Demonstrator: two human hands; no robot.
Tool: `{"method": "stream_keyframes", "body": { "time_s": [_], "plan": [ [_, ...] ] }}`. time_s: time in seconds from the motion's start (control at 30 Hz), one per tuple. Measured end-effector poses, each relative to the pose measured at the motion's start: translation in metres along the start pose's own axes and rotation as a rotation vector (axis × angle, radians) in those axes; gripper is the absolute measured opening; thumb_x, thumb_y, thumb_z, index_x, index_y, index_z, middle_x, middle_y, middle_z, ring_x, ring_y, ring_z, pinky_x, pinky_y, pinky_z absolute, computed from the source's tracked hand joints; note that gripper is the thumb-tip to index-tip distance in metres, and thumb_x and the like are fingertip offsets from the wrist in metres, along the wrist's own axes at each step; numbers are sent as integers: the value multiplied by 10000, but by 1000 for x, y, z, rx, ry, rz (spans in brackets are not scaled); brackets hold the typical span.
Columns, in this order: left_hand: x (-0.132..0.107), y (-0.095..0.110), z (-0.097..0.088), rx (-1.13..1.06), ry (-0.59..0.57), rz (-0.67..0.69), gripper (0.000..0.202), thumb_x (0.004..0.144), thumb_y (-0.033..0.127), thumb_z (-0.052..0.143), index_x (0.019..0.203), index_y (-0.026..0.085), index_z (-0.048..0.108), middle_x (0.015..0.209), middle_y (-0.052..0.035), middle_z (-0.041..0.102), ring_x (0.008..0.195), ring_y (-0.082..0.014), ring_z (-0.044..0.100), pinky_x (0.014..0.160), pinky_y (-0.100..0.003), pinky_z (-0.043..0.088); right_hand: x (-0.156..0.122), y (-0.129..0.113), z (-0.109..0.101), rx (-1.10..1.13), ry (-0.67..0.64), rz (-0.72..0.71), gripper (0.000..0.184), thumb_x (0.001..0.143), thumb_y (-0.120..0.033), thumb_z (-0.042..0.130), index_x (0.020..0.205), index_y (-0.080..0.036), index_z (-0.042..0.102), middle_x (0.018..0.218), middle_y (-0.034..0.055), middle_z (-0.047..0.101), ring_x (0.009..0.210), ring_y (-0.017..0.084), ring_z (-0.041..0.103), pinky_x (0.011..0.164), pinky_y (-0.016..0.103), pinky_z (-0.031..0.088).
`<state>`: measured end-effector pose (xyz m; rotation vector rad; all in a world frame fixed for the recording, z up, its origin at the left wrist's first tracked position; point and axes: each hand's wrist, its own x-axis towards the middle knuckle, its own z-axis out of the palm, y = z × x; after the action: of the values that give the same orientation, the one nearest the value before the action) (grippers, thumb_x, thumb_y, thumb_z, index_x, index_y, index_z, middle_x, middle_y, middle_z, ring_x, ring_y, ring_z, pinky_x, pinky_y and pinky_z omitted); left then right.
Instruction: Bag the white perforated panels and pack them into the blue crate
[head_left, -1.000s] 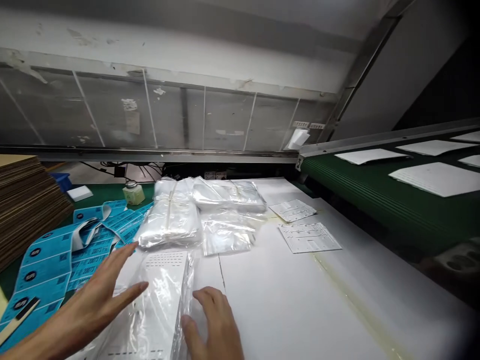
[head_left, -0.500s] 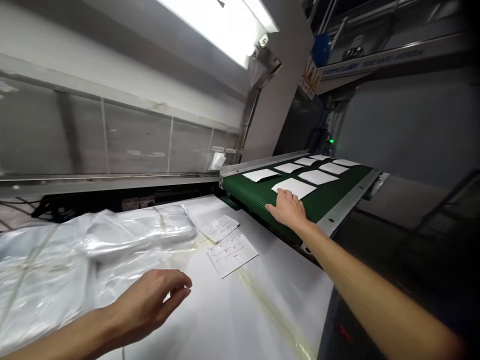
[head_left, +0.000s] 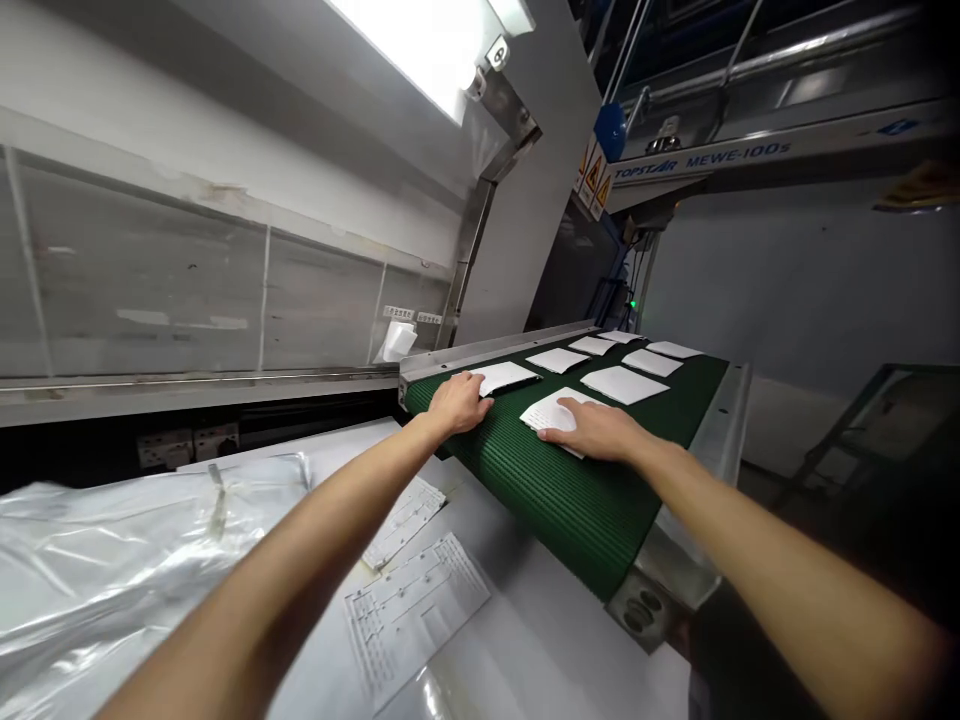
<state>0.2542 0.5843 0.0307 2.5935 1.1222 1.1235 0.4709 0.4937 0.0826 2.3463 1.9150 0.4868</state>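
Observation:
A green ribbed conveyor belt [head_left: 570,490] carries several white paper sheets in rows. My left hand [head_left: 459,402] rests on the belt with its fingertips at the lower corner of a white sheet [head_left: 504,378]. My right hand [head_left: 592,428] lies flat across another sheet [head_left: 551,412], covering its right part, with the fingers pointing left. Neither hand grips anything. A larger blank sheet [head_left: 624,384] lies just beyond my right hand.
Printed sheets [head_left: 416,620] lie on the white table [head_left: 510,640] below the belt, beside a pile of clear plastic bags [head_left: 112,570]. A metal rail [head_left: 720,430] edges the belt's right side. A machine panel marked TOPSTAR MEWE-100S [head_left: 701,155] stands behind.
The view has turned right, toward the belt. My left hand has moved from above the table onto the belt. My right hand has moved from the sheet's lower edge onto the sheet.

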Motion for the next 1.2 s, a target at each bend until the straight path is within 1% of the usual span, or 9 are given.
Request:
{"method": "stream_keyframes", "body": {
  "time_s": [0.2, 0.3, 0.4, 0.6, 0.73, 0.8, 0.87, 1.0, 1.2],
  "plan": [
    [57, -1, 44, -48, 10, -157, 319, 865, 353, 543, 1116, 157, 557, 1163, -82, 568, 1038, -225, 555, 895, -462, 443, -14, -14, 5, -113, 210, -56, 553, 898, -514, 296, 1314, -161, 386, 931, 171, 666, 907, 359, 616, 783, 483, 412],
    [59, -4, 23, -83, 84, -243, 318, 884, 374, 505, 1110, 156, 556, 1132, -80, 581, 1027, -220, 560, 898, -461, 436, -17, -18, -5, -69, 390, 63, 538, 934, -425, 182, 1358, -112, 288, 930, 204, 651, 877, 381, 619, 745, 496, 409],
    [43, -7, -23, -147, 151, -309, 363, 899, 422, 448, 1126, 155, 543, 1153, -93, 573, 1063, -229, 541, 912, -463, 418, -21, -11, -15, 46, 545, 206, 548, 941, -395, 110, 1251, -71, 425, 972, 227, 633, 872, 391, 619, 687, 462, 432],
    [-92, -21, -122, -432, -113, -469, 520, 870, 515, 363, 1026, 79, 601, 1000, -148, 657, 853, -229, 639, 652, -307, 510, -36, 3, -46, 315, 676, 235, 419, 932, -330, 274, 1066, -144, 625, 937, 181, 687, 814, 332, 655, 653, 397, 448],
    [-211, -26, -167, -636, -469, -623, 511, 790, 561, 500, 932, 97, 663, 902, -133, 689, 771, -224, 653, 600, -292, 505, -94, -38, -70, 464, 827, 113, 405, 950, -350, 278, 1167, -185, 577, 1074, 133, 668, 990, 297, 620, 801, 387, 454],
    [-255, -24, -182, -716, -619, -698, 487, 754, 559, 564, 923, 118, 682, 913, -121, 689, 763, -220, 649, 612, -297, 504, -153, -79, -67, 567, 922, -61, 385, 955, -353, 299, 1245, -214, 510, 1164, 87, 634, 1071, 230, 590, 882, 333, 452],
    [-288, -23, -192, -779, -731, -754, 439, 734, 532, 609, 937, 150, 686, 924, -96, 688, 745, -208, 644, 626, -305, 506, -226, -126, -48, 753, 1069, -471, 347, 912, -252, 436, 1244, -178, 508, 1257, 97, 576, 1163, 243, 531, 952, 374, 447],
    [-334, -23, -199, -848, -876, -788, 290, 701, 378, 692, 934, 206, 681, 874, -32, 688, 729, -183, 632, 667, -307, 507, -353, -201, 14, 740, 886, -1241, 422, 858, -298, 549, 1178, -23, 539, 1211, 193, 593, 1241, 373, 424, 943, 502, 479],
    [-370, -22, -200, -918, -1021, -755, 246, 793, 382, 611, 929, 196, 696, 914, -47, 679, 813, -190, 617, 713, -310, 498, -395, -219, 52, 537, 592, -1608, 227, 866, -177, 556, 1067, -97, 629, 1150, 75, 655, 1190, 220, 513, 950, 275, 497]
  ]
}}
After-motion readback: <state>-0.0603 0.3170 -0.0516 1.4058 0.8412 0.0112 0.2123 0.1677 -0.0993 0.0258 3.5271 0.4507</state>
